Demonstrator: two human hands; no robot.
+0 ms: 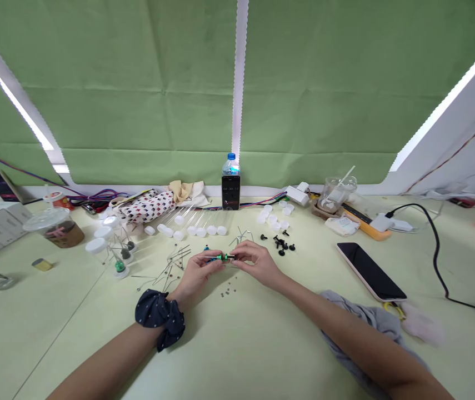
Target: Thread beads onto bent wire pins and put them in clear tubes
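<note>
Both my hands meet over the middle of the pale green table [241, 344]. My left hand [199, 272], a dark scrunchie on its wrist, pinches one end of a small green-and-black rod-like part [221, 257]. My right hand [256, 261] pinches its other end. Several tiny grey beads [228, 290] lie just below my hands. Thin metal pins [174, 264] are scattered to the left, and small black caps [281, 244] lie to the right.
White caps and clear tubes [198, 228] lie in a row behind. A phone on a stand [231, 193] and a water bottle [231, 164] stand at the back. Another phone [370, 270], a black cable [437, 250], a grey cloth [358, 314] and a lidded drink cup [56, 228] lie around.
</note>
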